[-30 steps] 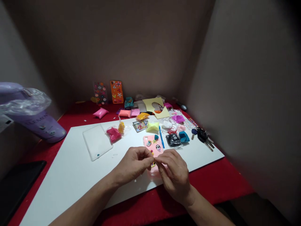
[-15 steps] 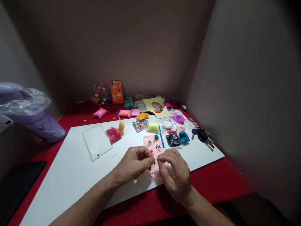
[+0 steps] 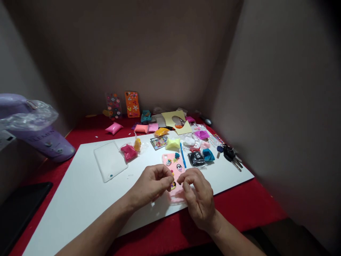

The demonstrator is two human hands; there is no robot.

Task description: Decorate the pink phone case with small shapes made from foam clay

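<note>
A pink phone case (image 3: 176,192) decorated with small clay figures lies on the white board under my hands. My left hand (image 3: 156,181) is above its left edge, thumb and forefinger pinched together; whatever is between them is too small to make out. Opposite it, my right hand (image 3: 198,195) hovers over the case's right side, fingers curled, with the thumb tip drawn back from the forefinger tip. Nothing shows between those fingers. Part of the case is hidden by both hands. Just beyond lie a blue modelling tool (image 3: 183,155) and a yellow clay packet (image 3: 173,143).
The white board (image 3: 87,213) rests on a red cloth (image 3: 255,202). A clear case (image 3: 109,161) and a red clay packet (image 3: 129,153) are at left, a black packet (image 3: 196,159) and keys (image 3: 231,154) at right. An orange case (image 3: 132,104) leans against the back wall.
My right thumb has moved away from its forefinger tip, and the right hand has shifted slightly back from the left. My left hand keeps its pinch, almost unmoved.
</note>
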